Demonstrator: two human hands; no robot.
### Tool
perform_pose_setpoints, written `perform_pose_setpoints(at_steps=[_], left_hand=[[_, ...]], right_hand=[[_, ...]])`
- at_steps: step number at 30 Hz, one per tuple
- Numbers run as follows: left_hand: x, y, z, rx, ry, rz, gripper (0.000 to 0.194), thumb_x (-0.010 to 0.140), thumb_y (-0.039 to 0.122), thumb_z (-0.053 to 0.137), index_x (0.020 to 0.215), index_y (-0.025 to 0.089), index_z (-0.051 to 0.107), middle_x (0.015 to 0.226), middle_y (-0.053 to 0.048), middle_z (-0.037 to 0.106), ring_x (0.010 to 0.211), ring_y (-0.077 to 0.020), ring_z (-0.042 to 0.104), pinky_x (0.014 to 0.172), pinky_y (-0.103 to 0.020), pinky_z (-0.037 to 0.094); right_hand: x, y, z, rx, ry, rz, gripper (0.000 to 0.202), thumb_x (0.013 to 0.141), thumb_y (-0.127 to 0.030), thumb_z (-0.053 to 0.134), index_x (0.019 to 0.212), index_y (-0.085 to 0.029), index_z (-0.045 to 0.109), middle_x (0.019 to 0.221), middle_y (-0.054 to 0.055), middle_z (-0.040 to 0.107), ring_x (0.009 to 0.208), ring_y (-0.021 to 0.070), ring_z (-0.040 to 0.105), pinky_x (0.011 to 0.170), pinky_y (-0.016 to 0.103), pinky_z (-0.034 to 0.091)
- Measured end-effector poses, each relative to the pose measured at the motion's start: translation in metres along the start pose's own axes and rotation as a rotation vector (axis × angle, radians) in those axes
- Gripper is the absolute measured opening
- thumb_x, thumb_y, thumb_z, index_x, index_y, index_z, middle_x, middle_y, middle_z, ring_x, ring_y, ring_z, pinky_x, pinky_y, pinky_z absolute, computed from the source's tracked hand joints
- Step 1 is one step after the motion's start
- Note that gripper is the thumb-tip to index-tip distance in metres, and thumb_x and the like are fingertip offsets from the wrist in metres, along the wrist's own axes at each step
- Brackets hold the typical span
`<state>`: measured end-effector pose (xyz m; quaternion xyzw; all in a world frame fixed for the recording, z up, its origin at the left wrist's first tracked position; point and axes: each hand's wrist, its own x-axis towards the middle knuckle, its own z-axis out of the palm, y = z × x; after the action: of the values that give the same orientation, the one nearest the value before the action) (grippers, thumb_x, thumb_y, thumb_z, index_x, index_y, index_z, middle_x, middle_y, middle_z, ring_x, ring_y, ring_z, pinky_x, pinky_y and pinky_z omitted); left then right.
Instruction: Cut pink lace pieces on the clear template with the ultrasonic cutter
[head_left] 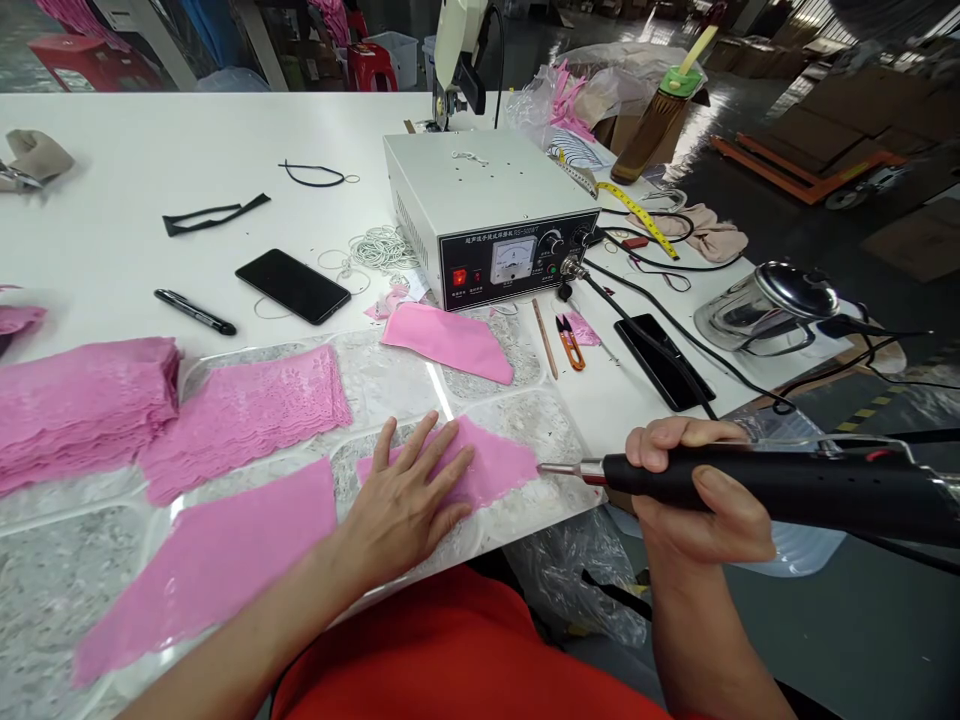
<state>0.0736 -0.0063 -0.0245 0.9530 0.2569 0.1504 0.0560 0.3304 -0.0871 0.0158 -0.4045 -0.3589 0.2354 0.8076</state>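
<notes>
A pink fabric piece (499,462) lies on the marble-patterned mat (555,420) near the table's front edge. My left hand (412,490) rests flat on it, fingers spread. In my right hand (701,490) is a black handheld welding tool (810,495), fingers wrapped round it. The tool's metal tip is at the right end of the pink piece; whether it touches cannot be told. A larger pink piece (225,560) lies to the left, with stacked pink lace pieces (247,415) behind it. Another pink piece (450,340) lies beyond my left hand.
Behind the mat stands a grey control box (487,220) with cables running right. Around it are a phone (292,285), a pen (195,312), orange snips (570,343), a second phone (664,362) and a glass pitcher (765,310). Lace stack (82,410) at far left.
</notes>
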Motion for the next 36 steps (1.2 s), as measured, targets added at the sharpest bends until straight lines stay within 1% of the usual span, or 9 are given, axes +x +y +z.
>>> perform_pose_setpoints(at_steps=[12, 17, 22, 25, 28, 31, 36], left_hand=[[0.001, -0.001, 0.0, 0.008, 0.003, 0.004, 0.048, 0.097, 0.049, 0.051, 0.137, 0.022, 0.057, 0.148, -0.011, 0.05, 0.142, -0.0362, 0.036, 0.119, -0.061, 0.013], [0.0, 0.0, 0.0, 0.002, 0.011, 0.005, 0.047, 0.098, 0.048, 0.051, 0.136, 0.022, 0.057, 0.147, -0.011, 0.051, 0.142, -0.0363, 0.036, 0.119, -0.061, 0.012], [0.001, 0.0, -0.003, 0.013, -0.009, 0.013, 0.046, 0.097, 0.046, 0.051, 0.136, 0.021, 0.057, 0.147, -0.011, 0.05, 0.142, -0.037, 0.036, 0.119, -0.063, 0.014], [0.001, 0.0, -0.003, 0.024, -0.013, 0.016, 0.046, 0.098, 0.045, 0.052, 0.136, 0.021, 0.058, 0.147, -0.012, 0.051, 0.141, -0.0373, 0.037, 0.118, -0.063, 0.015], [0.001, 0.0, -0.003, 0.017, -0.004, 0.004, 0.047, 0.096, 0.047, 0.054, 0.135, 0.022, 0.058, 0.146, -0.012, 0.052, 0.141, -0.0365, 0.037, 0.119, -0.062, 0.015], [0.001, 0.0, -0.003, 0.013, -0.004, 0.002, 0.048, 0.096, 0.048, 0.054, 0.135, 0.022, 0.058, 0.146, -0.011, 0.052, 0.141, -0.0367, 0.037, 0.119, -0.062, 0.015], [0.001, 0.0, -0.003, 0.014, -0.016, 0.005, 0.047, 0.098, 0.048, 0.05, 0.136, 0.021, 0.057, 0.147, -0.011, 0.051, 0.141, -0.0371, 0.037, 0.118, -0.062, 0.014]], right_hand=[[-0.002, -0.004, 0.003, -0.046, -0.093, -0.005, 0.011, 0.071, -0.024, 0.067, 0.081, -0.019, 0.065, 0.072, 0.0, 0.063, 0.053, 0.0105, 0.054, 0.051, 0.029, 0.05], [-0.002, -0.005, 0.004, -0.047, -0.087, 0.005, 0.013, 0.07, -0.026, 0.067, 0.081, -0.019, 0.064, 0.071, 0.0, 0.061, 0.054, 0.0103, 0.052, 0.051, 0.029, 0.048], [0.002, -0.004, 0.009, -0.028, -0.025, -0.033, 0.016, 0.065, -0.025, 0.065, 0.08, -0.019, 0.064, 0.069, 0.0, 0.06, 0.051, 0.0107, 0.05, 0.049, 0.029, 0.044], [0.003, -0.001, 0.013, -0.061, -0.005, -0.026, 0.015, 0.065, -0.026, 0.064, 0.079, -0.021, 0.064, 0.069, 0.0, 0.059, 0.051, 0.0115, 0.049, 0.049, 0.03, 0.044], [0.002, 0.002, 0.016, -0.086, 0.006, -0.023, 0.014, 0.065, -0.028, 0.065, 0.078, -0.022, 0.063, 0.07, 0.0, 0.059, 0.052, 0.0126, 0.049, 0.051, 0.032, 0.044], [0.002, 0.005, 0.017, -0.083, 0.003, -0.033, 0.014, 0.066, -0.028, 0.065, 0.078, -0.023, 0.063, 0.069, 0.0, 0.059, 0.051, 0.0124, 0.048, 0.05, 0.033, 0.044], [0.002, 0.006, 0.017, -0.066, -0.037, -0.025, 0.012, 0.067, -0.026, 0.066, 0.078, -0.021, 0.064, 0.07, 0.0, 0.061, 0.052, 0.0121, 0.051, 0.051, 0.032, 0.046]])
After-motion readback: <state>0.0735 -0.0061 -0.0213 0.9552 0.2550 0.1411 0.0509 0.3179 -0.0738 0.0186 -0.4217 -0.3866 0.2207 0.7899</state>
